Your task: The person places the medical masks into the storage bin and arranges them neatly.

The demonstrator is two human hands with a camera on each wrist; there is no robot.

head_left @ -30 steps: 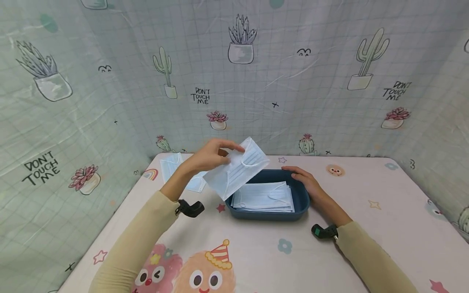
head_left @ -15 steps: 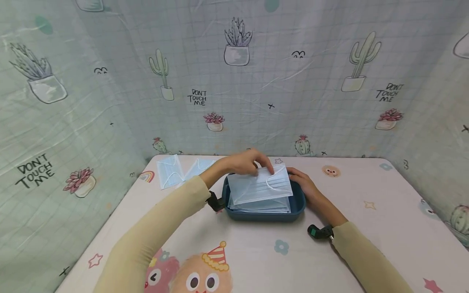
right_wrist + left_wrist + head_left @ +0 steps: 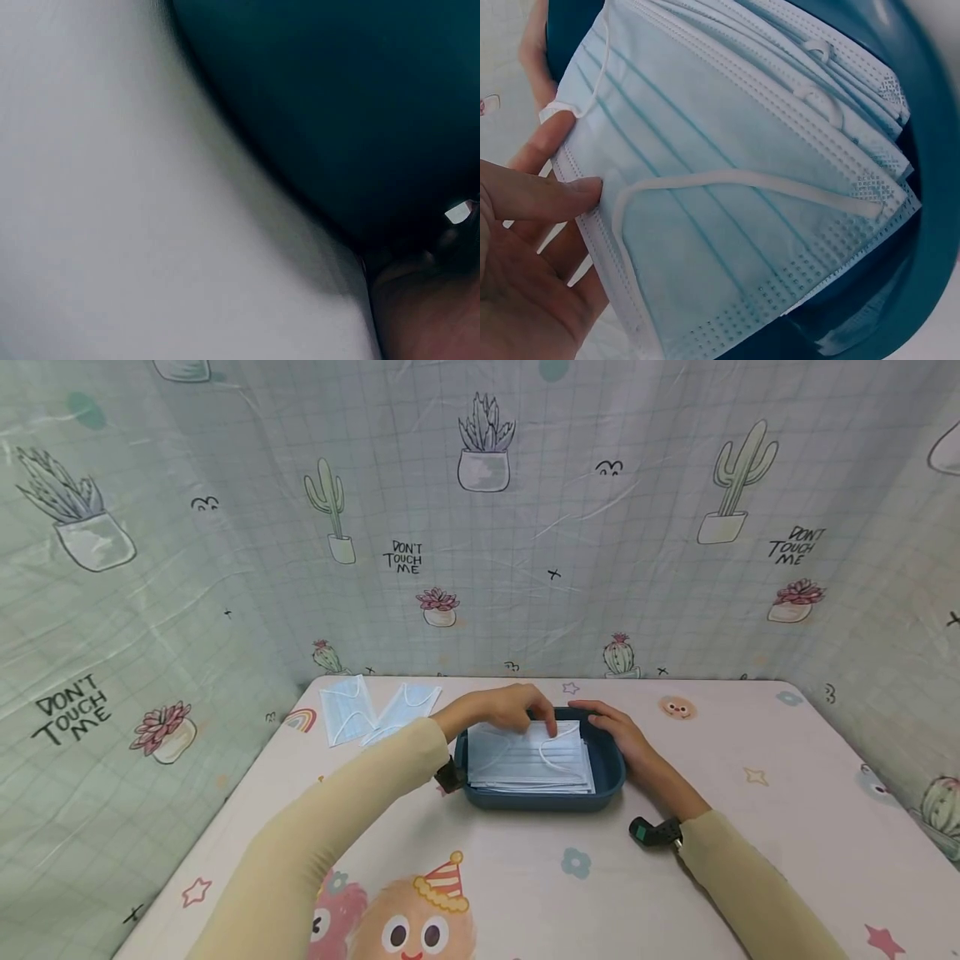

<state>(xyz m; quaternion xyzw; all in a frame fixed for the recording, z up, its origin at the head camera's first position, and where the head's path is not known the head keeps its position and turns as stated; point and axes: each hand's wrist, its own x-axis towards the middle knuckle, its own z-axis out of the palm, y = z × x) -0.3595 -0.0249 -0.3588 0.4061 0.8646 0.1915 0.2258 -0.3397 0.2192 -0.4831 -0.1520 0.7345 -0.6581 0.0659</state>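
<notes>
A dark blue plastic box (image 3: 536, 802) holds a stack of light blue face masks. My left hand (image 3: 517, 708) is over the back of the stack, its index fingertip on the top face mask (image 3: 517, 760). In the left wrist view, the thumb (image 3: 577, 199) and index finger lie on this mask's edge, with other fingers behind the edge; the hand pinches it there. My right hand (image 3: 630, 743) holds the box's back right rim, fingers along the outside and a digit over the edge. The right wrist view shows only the box's dark outer wall (image 3: 322, 112) and part of the hand.
Two more face masks (image 3: 347, 708) lie side by side at the table's back left, partly behind the left arm. The patterned table (image 3: 525, 893) ends at a cloth backdrop (image 3: 570, 602) with cactus prints. A small black camera (image 3: 654, 832) sits on the right wrist.
My left hand has carried a face mask rightward and down from beside the box onto the stack, where it now lies flat. The right hand stays at the box's rim.
</notes>
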